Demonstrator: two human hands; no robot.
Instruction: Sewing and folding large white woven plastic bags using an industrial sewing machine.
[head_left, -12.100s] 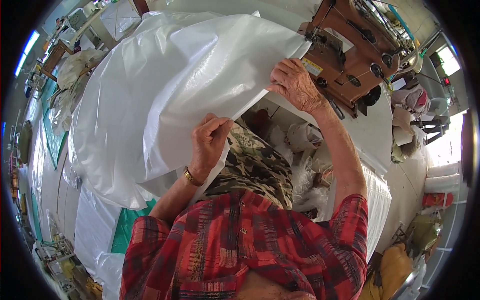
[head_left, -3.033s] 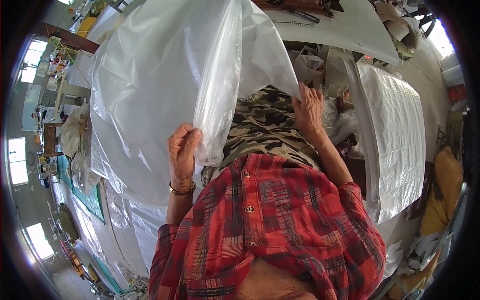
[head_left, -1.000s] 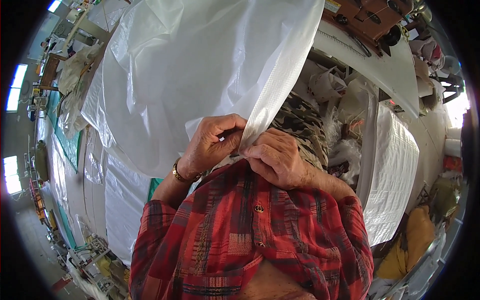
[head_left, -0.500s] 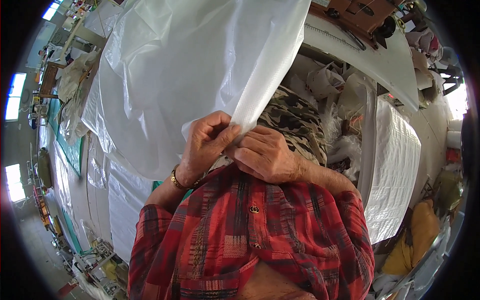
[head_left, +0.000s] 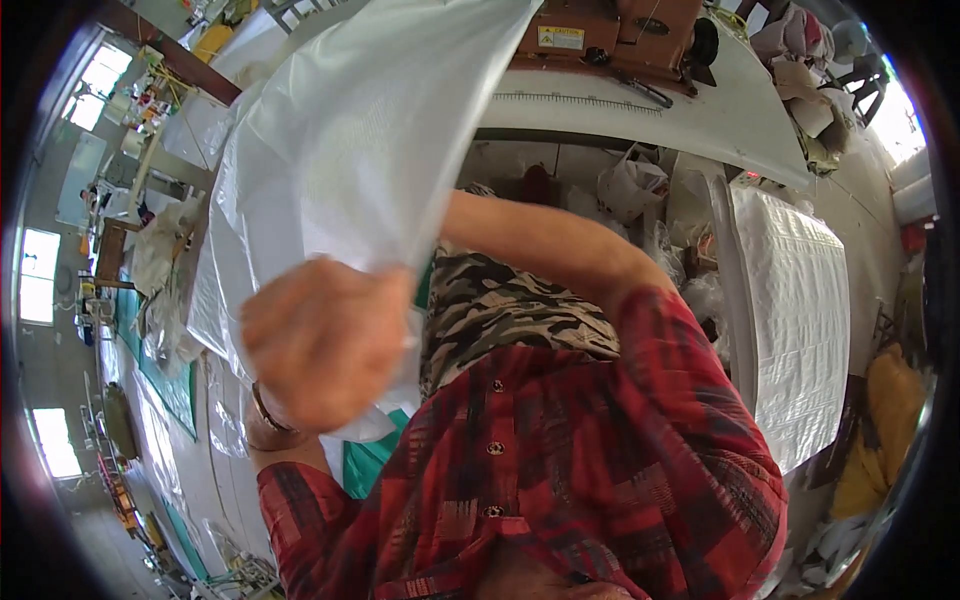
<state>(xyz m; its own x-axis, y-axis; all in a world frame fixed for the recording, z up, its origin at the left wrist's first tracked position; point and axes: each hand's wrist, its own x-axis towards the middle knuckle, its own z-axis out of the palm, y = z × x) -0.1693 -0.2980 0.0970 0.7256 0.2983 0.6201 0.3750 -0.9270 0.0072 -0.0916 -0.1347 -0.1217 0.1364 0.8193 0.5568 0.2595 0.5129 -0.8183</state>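
Nearest, the left hand [head_left: 325, 340] is clenching the lower edge of a big white woven sack [head_left: 370, 140], which is rising up and away from that fist. Whether anything is inside I cannot tell. The right hand is hiding behind the sack, its grasp unclear. Beyond, a white worktable [head_left: 700, 110] is carrying a brown sewing machine [head_left: 620, 30].

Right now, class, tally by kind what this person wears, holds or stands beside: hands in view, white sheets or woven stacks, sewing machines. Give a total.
Hands in view: 1, the left hand, gripping the sheet
White sheet held up: 1
White woven stack on the right: 1
Brown sewing machine: 1
Total: 4
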